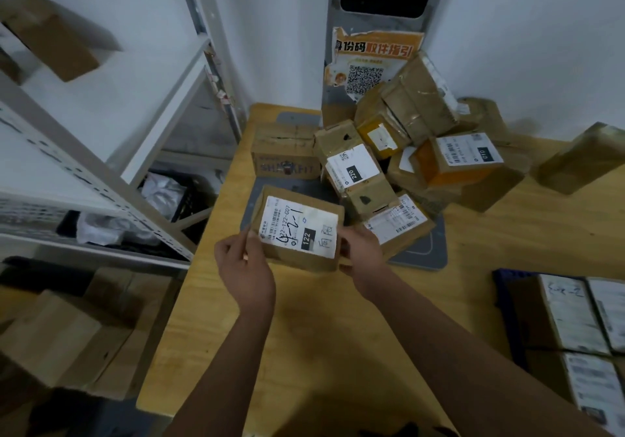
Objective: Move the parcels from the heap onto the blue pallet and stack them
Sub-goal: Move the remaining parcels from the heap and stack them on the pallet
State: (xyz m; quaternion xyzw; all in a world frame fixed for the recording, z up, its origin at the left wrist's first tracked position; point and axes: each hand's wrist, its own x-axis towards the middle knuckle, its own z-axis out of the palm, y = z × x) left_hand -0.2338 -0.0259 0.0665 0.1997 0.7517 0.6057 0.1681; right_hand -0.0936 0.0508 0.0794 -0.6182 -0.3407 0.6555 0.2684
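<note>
The left hand [245, 267] and right hand [363, 250] grasp one parcel [299, 230] between them, fingers curled on its opposite ends, label upward. The parcel sits low over the bench [304, 335]; whether it rests or is lifted cannot be told.

Handling, as judged: a small taped carton, stiff and probably light. The tape may be slick, so grip the end faces near the lower edges, not the label. Keep it level, since the contents are unknown.

To the right of the right hand, the blue pallet [500, 287] carries labelled parcels. Beyond both hands lies the heap [406, 152], loosely piled with several cartons tilted. Removing one may shift its neighbours.
</note>
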